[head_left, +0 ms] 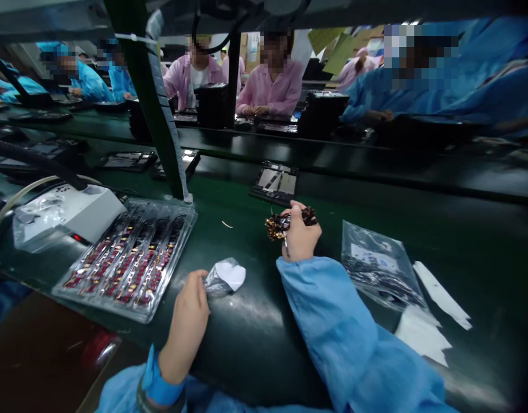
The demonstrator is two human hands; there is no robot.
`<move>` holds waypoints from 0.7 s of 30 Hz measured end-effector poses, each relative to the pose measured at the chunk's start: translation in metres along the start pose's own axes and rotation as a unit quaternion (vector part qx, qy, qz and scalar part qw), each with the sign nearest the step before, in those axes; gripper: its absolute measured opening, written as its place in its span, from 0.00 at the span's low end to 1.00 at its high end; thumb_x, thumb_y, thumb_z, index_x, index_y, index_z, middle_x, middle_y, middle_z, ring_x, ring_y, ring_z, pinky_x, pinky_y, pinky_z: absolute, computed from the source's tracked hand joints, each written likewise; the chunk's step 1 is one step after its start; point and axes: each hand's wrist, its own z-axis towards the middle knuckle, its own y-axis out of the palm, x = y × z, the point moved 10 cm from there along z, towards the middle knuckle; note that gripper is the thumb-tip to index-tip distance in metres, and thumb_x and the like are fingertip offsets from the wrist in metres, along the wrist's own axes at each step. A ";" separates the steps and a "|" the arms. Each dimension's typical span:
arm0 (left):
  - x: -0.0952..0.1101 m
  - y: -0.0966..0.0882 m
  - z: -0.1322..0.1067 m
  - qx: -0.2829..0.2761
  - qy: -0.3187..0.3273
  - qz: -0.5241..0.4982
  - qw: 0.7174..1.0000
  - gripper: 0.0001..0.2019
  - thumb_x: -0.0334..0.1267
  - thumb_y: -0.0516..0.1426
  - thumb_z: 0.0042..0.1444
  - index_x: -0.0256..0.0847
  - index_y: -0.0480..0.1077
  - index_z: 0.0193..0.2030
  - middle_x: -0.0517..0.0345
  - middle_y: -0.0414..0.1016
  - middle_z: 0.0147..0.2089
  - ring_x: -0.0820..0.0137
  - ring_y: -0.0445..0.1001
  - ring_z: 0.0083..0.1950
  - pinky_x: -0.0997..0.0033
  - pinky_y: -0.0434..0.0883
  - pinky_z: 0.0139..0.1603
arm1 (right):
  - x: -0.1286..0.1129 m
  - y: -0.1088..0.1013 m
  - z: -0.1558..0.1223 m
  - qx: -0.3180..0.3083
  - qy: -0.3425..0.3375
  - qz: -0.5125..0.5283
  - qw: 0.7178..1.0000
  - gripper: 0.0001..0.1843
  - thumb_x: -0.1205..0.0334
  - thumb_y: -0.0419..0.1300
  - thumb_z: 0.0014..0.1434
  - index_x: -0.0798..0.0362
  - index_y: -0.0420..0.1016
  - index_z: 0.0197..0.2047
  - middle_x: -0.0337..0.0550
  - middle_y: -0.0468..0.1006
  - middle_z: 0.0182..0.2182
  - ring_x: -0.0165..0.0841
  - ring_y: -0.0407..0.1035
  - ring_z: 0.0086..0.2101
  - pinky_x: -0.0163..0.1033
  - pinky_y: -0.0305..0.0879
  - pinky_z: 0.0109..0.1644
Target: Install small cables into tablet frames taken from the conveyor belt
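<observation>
My left hand (188, 321) rests on the green bench with its fingers pinched on a small clear bag (225, 277) that has a white label. My right hand (298, 235), in a blue sleeve, is closed around a bunch of small gold-and-dark flex parts (283, 223), held a little above the bench. A clear blister tray (128, 258) with rows of small red and gold parts lies to the left of my left hand.
A clear bag of dark parts (379, 267) and white paper strips (440, 295) lie at the right. A white box (70, 215) with a hose sits at the left. A black carrier (276, 183) lies on the belt. Several people in blue and pink coats work across the line.
</observation>
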 end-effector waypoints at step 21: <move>-0.044 -0.052 -0.037 0.149 -0.082 -0.246 0.954 0.17 0.51 0.50 0.61 0.40 0.67 0.45 0.67 0.66 0.17 0.75 0.65 0.20 0.77 0.64 0.25 | 0.033 0.136 -0.101 -0.744 0.107 -0.195 0.630 0.21 0.47 0.63 0.51 0.58 0.78 0.38 0.43 0.80 0.27 0.29 0.72 0.29 0.35 0.67 0.36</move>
